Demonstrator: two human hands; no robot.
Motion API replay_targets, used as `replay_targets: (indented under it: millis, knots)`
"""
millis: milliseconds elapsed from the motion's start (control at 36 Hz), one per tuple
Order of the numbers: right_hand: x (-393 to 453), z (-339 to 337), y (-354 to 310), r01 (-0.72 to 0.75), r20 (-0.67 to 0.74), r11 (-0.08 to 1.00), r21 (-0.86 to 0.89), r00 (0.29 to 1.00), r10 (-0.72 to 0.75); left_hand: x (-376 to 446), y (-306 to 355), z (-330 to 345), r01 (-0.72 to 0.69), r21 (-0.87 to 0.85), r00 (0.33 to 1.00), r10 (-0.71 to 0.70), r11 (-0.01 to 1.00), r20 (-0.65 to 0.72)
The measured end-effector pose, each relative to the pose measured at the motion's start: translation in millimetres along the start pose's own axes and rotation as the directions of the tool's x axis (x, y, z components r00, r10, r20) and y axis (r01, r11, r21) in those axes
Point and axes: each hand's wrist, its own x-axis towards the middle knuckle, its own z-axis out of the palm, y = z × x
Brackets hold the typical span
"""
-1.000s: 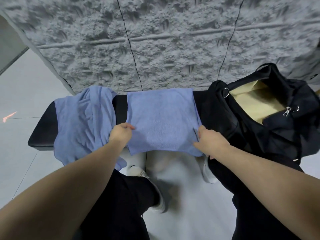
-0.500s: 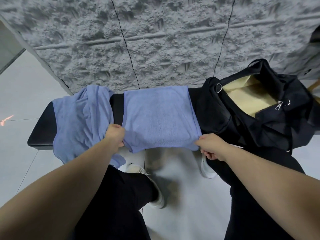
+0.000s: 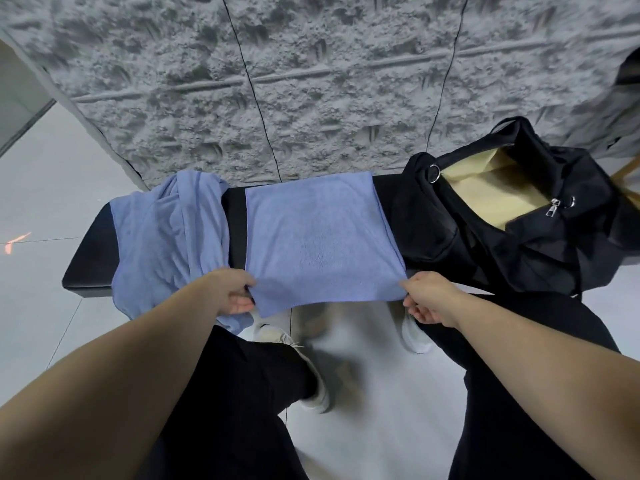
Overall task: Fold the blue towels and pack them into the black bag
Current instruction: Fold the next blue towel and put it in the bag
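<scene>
On padded bench (image 3: 235, 216), flat square towel (image 3: 318, 237).

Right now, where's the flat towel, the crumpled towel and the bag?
flat towel (image 3: 318, 233), head view, middle of its smooth top.
crumpled towel (image 3: 169, 233), head view, on its bunched folds.
black bag (image 3: 433, 230), head view, its left outer side.

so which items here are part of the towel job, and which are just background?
Part of the job:
- flat blue towel, near corners pinched by left hand and right hand
- crumpled blue towel, waiting at the left
- black bag, unzipped

Background:
- black bench
- textured grey wall
- tiled floor
- white shoes
</scene>
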Motion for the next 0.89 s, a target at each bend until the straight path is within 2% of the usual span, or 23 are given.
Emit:
replay_targets:
  millis: [222,389,528,639,694,778,889]
  knots:
    - [5,7,-1,-0.056,0.099,0.992,0.113,0.994,0.045,0,-1,-3,0.134,0.053,0.985,-0.139,0.990,0.104]
    - [7,6,-4,-0.125,0.149,0.976,0.179,0.984,0.099,-5,-4,-5,0.167,0.162,0.979,-0.182,0.973,0.087]
    - [12,4,-6,-0.157,0.127,0.960,0.233,0.983,0.130,-10,0,0,0.179,0.219,0.972,-0.206,0.959,0.111]
    - [9,3,-6,-0.123,0.083,0.979,0.164,0.990,0.111,-6,1,-2,0.183,0.248,0.964,-0.223,0.951,0.147]
    - [7,3,-5,-0.096,0.064,0.987,0.129,0.994,0.088,-2,0,-5,0.184,0.226,0.957,-0.227,0.957,0.181]
    - [4,2,-6,-0.052,0.053,0.991,0.123,0.998,0.046,-1,1,-8,0.179,0.085,0.956,-0.193,0.980,0.219]
    - [-4,2,-6,-0.010,0.109,0.984,0.175,0.994,-0.009,-15,4,-6,0.176,-0.024,0.958,-0.165,0.984,0.236]
